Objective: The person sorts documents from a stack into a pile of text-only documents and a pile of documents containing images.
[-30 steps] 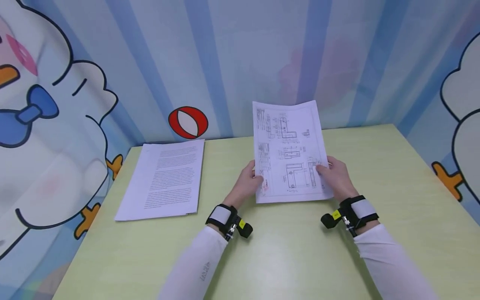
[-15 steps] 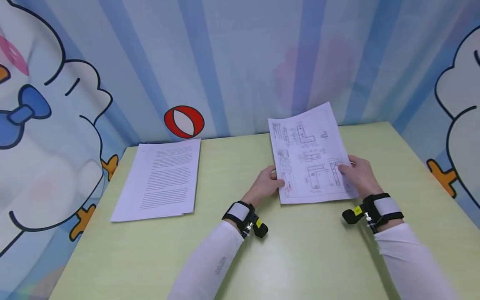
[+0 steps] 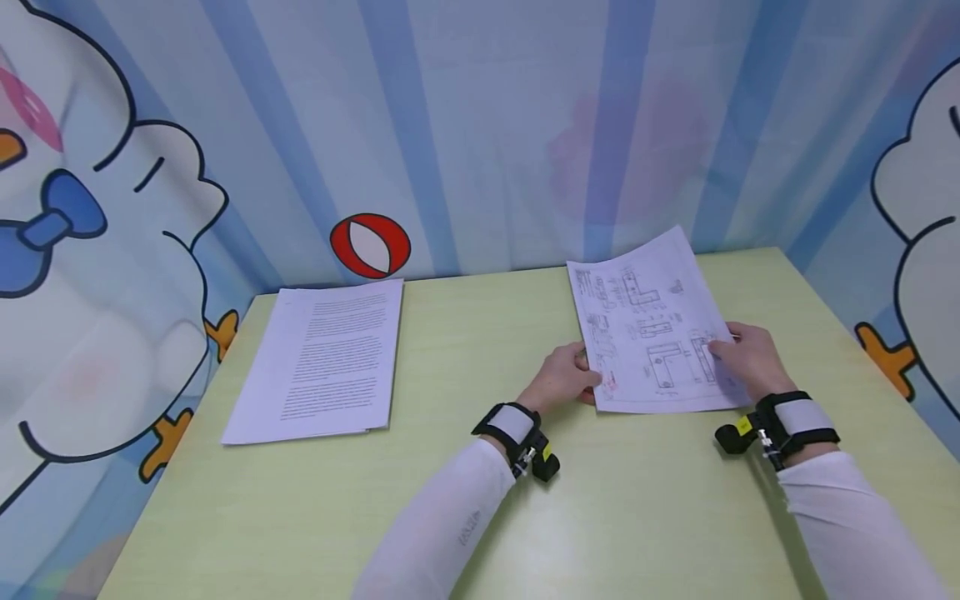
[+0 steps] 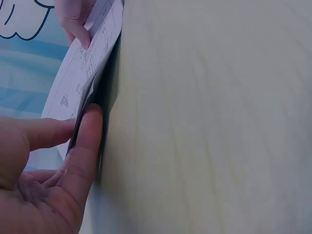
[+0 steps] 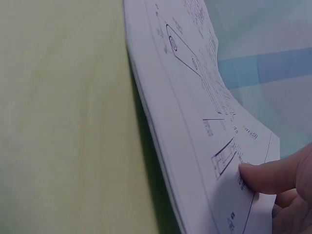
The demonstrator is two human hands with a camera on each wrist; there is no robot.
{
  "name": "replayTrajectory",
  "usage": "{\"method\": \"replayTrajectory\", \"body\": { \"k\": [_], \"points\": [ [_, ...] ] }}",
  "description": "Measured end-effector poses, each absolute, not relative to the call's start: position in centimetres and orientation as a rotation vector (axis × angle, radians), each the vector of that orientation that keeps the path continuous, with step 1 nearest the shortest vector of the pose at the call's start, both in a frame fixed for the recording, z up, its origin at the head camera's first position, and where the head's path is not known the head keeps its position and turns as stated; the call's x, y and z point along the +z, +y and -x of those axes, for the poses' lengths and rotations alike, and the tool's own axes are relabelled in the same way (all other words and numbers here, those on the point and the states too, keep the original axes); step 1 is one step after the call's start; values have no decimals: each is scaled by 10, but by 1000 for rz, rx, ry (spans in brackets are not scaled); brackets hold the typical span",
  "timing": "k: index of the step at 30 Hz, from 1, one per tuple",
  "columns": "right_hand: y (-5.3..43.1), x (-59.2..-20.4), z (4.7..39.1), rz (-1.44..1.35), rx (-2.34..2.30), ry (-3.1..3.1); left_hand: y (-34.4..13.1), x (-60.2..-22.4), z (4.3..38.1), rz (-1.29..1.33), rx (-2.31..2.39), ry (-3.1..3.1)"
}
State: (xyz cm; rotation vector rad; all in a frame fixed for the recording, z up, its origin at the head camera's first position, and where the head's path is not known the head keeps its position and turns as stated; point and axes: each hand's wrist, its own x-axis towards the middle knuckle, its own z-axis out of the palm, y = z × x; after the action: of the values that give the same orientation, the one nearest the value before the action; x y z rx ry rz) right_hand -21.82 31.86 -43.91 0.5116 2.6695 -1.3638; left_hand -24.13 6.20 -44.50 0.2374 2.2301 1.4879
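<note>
A small stack of paper sheets (image 3: 637, 342), the top one printed with technical drawings, is held between both hands at the right side of the table. My left hand (image 3: 561, 379) pinches its left edge, thumb on top and fingers beneath, as the left wrist view shows with the stack's edge (image 4: 90, 90) just off the tabletop. At the right edge my right hand (image 3: 753, 358) grips the sheets, its thumb (image 5: 270, 175) pressing on the printed face in the right wrist view. The far end of the stack tilts up, and its far right corner stands highest.
On the left of the pale green table (image 3: 480, 333) lies another stack of text-printed paper (image 3: 330, 358), slightly uneven at its edges. A blue striped curtain (image 3: 495, 125) with cartoon figures stands right behind the table's back edge.
Both hands have carried the drawing sheets to the right and lowered them toward the tabletop. The sheets have turned a little anticlockwise. The text stack stays where it was.
</note>
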Motion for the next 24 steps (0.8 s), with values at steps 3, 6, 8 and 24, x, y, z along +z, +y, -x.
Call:
{"method": "replayTrajectory", "body": {
  "k": [3, 6, 8, 24],
  "points": [
    [324, -441, 217, -511, -1341, 2683, 67, -446, 240, -238, 1472, 2244],
    [329, -441, 217, -504, -1317, 2697, 70, -447, 240, -239, 1461, 2254],
    [332, -441, 217, -498, -1294, 2708, 72, -447, 240, -246, 1467, 2255],
    [335, -434, 215, -522, -1023, 2862, 75, -445, 236, -199, 1416, 2300]
  ]
}}
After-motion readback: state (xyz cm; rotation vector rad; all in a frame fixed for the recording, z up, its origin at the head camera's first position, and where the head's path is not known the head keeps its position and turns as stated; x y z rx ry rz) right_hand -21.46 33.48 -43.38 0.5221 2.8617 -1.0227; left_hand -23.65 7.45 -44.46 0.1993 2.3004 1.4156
